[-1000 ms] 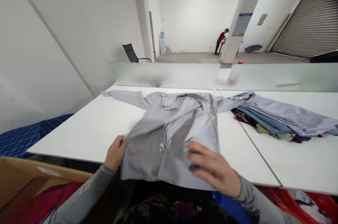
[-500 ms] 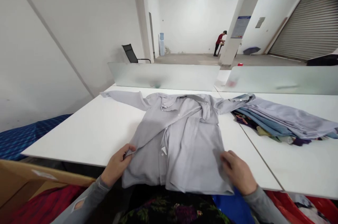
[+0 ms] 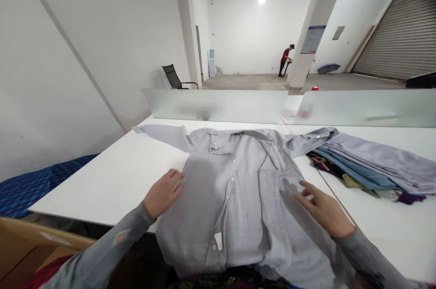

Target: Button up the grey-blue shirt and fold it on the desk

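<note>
I had my left hand (image 3: 163,193) lying flat and open on the left side of the grey shirt (image 3: 235,198) spread on the worktop (image 3: 112,175), my right hand (image 3: 323,209) open on its right side, smoothing it flat, I judged.

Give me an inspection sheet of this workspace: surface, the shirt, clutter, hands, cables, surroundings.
Surface: white table, a seam running along its right part.
Job's things: grey shirt spread front up, sleeves out to both sides, hem hanging over the near edge.
Clutter: pile of folded clothes on the right, the shirt's sleeve end lying on it.
Hands: left hand flat on the shirt's left side; right hand flat on its right side; neither grips.
Cables: nothing seen.
Surroundings: frosted dividers behind the table, black chair, cardboard box at lower left, a person far off by a pillar.
</note>
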The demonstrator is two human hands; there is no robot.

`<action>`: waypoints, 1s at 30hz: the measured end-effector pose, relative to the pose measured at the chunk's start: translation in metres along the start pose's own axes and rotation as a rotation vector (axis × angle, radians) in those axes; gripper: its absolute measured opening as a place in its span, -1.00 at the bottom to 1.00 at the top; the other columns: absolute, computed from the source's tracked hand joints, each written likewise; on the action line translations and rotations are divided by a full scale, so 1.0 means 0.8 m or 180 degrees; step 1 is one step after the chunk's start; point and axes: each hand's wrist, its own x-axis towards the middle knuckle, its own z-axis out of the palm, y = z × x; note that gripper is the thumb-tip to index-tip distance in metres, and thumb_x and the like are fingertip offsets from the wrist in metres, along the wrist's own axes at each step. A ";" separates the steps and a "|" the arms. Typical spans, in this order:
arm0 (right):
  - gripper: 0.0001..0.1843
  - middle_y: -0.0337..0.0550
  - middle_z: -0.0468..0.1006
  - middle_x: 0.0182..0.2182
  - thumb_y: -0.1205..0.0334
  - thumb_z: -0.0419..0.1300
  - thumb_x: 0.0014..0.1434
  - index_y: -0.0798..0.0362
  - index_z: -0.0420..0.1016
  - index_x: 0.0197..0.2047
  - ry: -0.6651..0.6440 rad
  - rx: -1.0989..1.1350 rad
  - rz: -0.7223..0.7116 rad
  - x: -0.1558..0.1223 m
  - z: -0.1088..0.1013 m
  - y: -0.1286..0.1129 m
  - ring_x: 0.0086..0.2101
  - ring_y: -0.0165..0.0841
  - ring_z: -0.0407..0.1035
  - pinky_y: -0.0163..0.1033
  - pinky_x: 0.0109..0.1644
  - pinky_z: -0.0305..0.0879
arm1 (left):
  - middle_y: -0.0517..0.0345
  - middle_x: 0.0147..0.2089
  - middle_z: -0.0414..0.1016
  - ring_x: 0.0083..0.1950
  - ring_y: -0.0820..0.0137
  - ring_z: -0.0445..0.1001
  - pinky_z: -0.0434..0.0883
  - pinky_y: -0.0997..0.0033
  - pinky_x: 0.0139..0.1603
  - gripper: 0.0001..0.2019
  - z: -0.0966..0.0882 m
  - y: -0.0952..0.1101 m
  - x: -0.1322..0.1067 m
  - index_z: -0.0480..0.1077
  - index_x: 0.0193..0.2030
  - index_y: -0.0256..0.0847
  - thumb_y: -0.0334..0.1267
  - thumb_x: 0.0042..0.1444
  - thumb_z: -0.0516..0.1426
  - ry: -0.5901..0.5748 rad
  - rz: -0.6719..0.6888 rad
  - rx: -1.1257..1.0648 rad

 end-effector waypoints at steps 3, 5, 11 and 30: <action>-0.34 0.01 0.58 -0.12 -0.16 0.12 0.10 0.07 0.39 0.16 -0.0213 0.0445 -0.0430 0.039 0.033 -0.045 -0.33 -0.21 0.52 -0.11 -0.20 0.45 | -0.08 0.30 0.23 0.34 0.12 0.14 0.16 0.08 0.32 -0.60 0.034 -0.006 0.070 0.30 0.19 -0.18 -0.17 0.27 -0.04 0.0187 0.0604 0.0282; -0.40 0.04 0.52 0.04 -0.09 0.15 0.12 0.06 0.42 0.15 -0.0480 0.0676 -0.1120 0.049 0.048 -0.074 -0.06 -0.15 0.47 -0.06 0.01 0.41 | -0.02 0.41 0.09 0.43 0.08 -0.04 0.03 -0.05 0.37 -0.56 0.056 -0.016 0.110 0.24 0.27 -0.13 -0.16 0.28 -0.03 0.0039 0.0781 0.0514; -0.66 -0.13 0.63 -0.20 0.06 0.10 0.20 -0.01 0.56 -0.05 -0.1406 0.1183 -0.1727 0.067 0.043 -0.100 -0.23 -0.26 0.49 -0.17 -0.10 0.41 | -0.08 0.26 0.33 0.25 0.12 0.29 0.16 -0.05 0.22 -0.63 0.078 -0.068 0.178 0.32 0.17 -0.13 -0.17 0.31 -0.09 -0.0194 -0.0452 0.0949; -0.84 -0.09 0.49 -0.54 0.24 0.13 0.09 0.10 0.48 -0.45 0.0325 0.0518 0.0463 0.311 0.084 -0.013 -0.39 -0.27 0.40 -0.21 -0.27 0.24 | -0.12 -0.32 0.52 -0.16 0.19 0.56 0.40 0.23 -0.10 -0.80 0.101 0.008 0.337 0.35 -0.18 -0.35 -0.36 0.23 -0.07 0.0081 -0.1076 -0.1141</action>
